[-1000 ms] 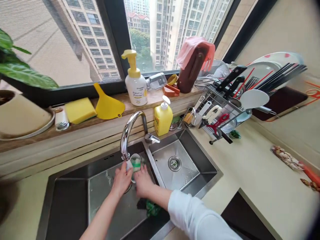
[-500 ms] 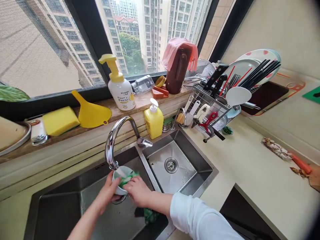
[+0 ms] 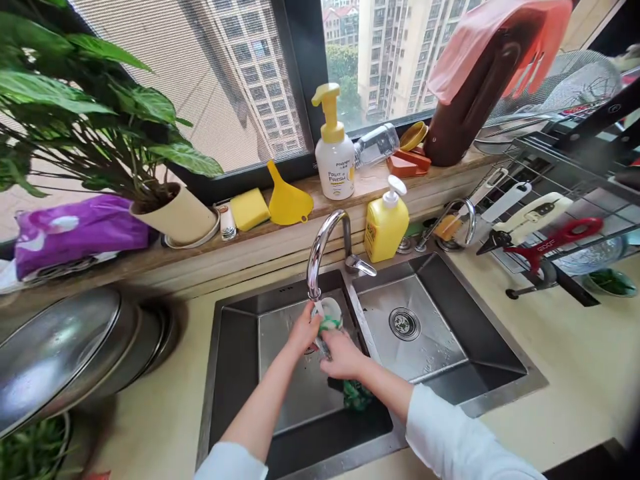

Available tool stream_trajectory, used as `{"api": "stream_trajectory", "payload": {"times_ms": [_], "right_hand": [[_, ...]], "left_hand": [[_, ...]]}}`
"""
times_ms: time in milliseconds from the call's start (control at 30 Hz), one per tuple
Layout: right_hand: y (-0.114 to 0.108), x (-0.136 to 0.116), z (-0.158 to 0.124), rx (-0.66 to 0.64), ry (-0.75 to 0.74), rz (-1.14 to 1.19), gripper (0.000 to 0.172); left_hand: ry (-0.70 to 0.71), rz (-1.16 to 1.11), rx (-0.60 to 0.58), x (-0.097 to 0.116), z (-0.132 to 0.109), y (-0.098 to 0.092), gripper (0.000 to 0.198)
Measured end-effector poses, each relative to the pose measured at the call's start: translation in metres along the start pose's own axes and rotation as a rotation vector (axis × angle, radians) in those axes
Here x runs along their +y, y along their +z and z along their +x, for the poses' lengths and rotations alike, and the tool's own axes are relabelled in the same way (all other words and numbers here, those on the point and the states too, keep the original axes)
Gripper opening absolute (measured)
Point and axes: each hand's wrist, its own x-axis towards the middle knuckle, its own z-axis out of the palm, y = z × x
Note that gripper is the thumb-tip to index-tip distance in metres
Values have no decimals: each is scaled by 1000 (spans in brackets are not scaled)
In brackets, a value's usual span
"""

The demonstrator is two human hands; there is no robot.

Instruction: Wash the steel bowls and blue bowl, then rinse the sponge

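Under the tap (image 3: 313,263), my left hand (image 3: 303,331) grips a small white bowl (image 3: 332,309), tilted over the left basin. Water runs from the spout onto it. My right hand (image 3: 344,355) is closed round a green-and-white dishcloth (image 3: 329,323), pressed into the bowl; the fingers partly hide the cloth. Below my right wrist, a dark green bunched thing (image 3: 356,396) lies in the left sink basin (image 3: 300,413); I cannot make out what it is.
The right basin (image 3: 430,347) has a drain strainer. Behind the tap stand a yellow pump bottle (image 3: 387,227) and a white foam bottle (image 3: 335,167). A dish rack (image 3: 550,180) is at right, stacked metal pans (image 3: 60,353) at left. The sill holds a potted plant (image 3: 175,213).
My view has swung left, bringing the plant and pans into sight. The bowl has tipped more, with the cloth still at it; both hands keep their hold under the tap.
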Motion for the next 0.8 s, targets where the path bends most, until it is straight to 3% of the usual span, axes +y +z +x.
{"api": "stream_trajectory", "payload": {"times_ms": [67, 133, 300, 433, 567, 667, 800], "right_hand": [[4, -5, 2, 18, 6, 100, 25], [6, -8, 11, 72, 39, 161, 33], [3, -11, 40, 212, 246, 114, 30], [-1, -9, 44, 230, 356, -6, 26], [-2, -1, 35, 178, 383, -42, 31], [-3, 4, 29, 73, 343, 16, 21], [-8, -4, 23, -36, 227, 169, 20]], "left_hand": [[-45, -19, -23, -4, -2, -1, 48], [-132, -90, -47, -7, -7, -1, 55], [-271, -186, -49, 0, -20, 7, 60], [-193, 60, 30, 9, -23, 15, 53], [-1, 222, 51, 12, -17, 21, 47], [135, 289, 28, 11, -14, 24, 43], [112, 310, 13, -7, -13, 16, 43]]}}
